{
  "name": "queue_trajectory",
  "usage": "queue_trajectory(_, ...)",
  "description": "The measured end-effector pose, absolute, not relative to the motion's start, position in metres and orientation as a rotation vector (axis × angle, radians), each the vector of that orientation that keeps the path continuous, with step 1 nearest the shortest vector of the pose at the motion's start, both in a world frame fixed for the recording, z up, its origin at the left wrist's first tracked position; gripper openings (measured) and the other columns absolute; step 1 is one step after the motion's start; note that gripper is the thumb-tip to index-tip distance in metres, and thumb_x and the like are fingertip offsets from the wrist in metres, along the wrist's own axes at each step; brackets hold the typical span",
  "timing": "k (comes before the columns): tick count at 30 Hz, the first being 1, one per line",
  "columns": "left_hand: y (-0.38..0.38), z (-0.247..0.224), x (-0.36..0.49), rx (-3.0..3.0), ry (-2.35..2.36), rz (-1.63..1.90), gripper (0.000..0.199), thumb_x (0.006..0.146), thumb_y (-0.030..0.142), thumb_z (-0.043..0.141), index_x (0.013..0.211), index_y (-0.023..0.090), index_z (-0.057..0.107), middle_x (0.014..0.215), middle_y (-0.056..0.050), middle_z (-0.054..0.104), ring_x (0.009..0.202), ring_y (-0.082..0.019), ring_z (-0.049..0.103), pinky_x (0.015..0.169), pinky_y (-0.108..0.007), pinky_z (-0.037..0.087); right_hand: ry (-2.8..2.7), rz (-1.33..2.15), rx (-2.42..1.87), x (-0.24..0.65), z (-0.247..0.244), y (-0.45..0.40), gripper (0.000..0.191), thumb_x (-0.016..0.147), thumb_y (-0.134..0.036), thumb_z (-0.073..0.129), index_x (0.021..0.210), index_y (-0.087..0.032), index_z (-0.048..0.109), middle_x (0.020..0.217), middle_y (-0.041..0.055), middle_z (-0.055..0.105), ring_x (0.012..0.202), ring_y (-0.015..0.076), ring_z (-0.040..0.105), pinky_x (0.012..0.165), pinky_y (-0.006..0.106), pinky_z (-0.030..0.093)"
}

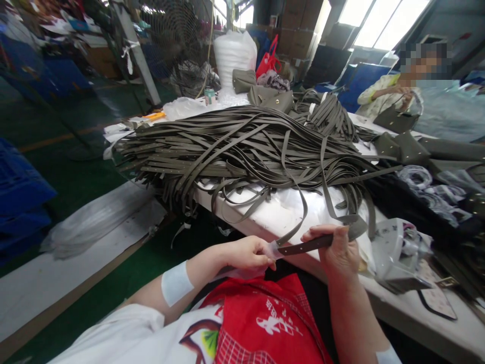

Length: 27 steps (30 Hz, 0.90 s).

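My left hand (252,255) is closed, pinching a piece of clear plastic film (273,249) around a dark olive strap (303,247). A row of small holes or studs shows along the strap. My right hand (343,255) grips the same strap further right, its thumb raised along it. The strap is held above my lap, just off the table's front edge. Beyond both hands lies a large heap of similar olive straps (227,136), some with ends hanging over the edge.
At right on the white table (280,207) stand a clear plastic container (396,253) and rolled white bands (415,177). Olive bags (278,101), a can (209,96) and a foam roll (235,58) stand behind. A co-worker (386,96) handles a bag. Blue crates (22,187) are at left.
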<state>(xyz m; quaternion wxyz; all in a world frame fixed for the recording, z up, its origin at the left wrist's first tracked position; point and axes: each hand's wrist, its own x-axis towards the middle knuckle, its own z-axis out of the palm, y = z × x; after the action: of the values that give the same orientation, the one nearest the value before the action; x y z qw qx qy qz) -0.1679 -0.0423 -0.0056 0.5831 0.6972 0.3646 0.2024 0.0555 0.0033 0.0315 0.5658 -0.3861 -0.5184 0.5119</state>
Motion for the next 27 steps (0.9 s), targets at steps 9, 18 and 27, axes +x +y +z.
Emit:
queue_trajectory(9,-0.044,0.000,-0.151,1.679,0.864,0.696,0.065,0.098,0.061,0.029,0.090,0.012,0.071,0.076,-0.004,0.062,0.069,-0.013,0.054,0.069,-0.023,0.045,-1.979,0.875,-0.997,0.033,0.000,0.008,0.062,0.097,-0.064,0.022,0.107,-0.032,0.075,0.154,-0.0036,0.039,0.147,0.0280,0.020,0.121,0.051,0.010)
queue_trajectory(18,-0.044,-0.001,-0.153,1.893,0.948,0.744,0.061,0.102,0.051,0.022,0.090,0.014,0.069,0.090,-0.008,0.067,0.086,-0.018,0.061,0.086,-0.028,0.047,-1.385,1.114,-1.116,0.036,-0.010,0.029,0.038,0.088,-0.054,0.058,0.099,-0.023,0.076,0.136,0.0082,0.059,0.131,0.0292,0.046,0.115,0.051,0.025)
queue_trajectory(27,-0.038,0.001,-0.162,1.947,1.025,0.787,0.044,0.102,0.035,0.028,0.095,0.015,0.066,0.101,-0.009,0.064,0.097,-0.019,0.059,0.095,-0.031,0.045,-1.349,1.238,-1.141,0.023,-0.020,0.010,0.033,0.071,-0.044,0.079,0.094,-0.021,0.073,0.105,0.0081,0.069,0.104,0.0249,0.061,0.092,0.039,0.049)
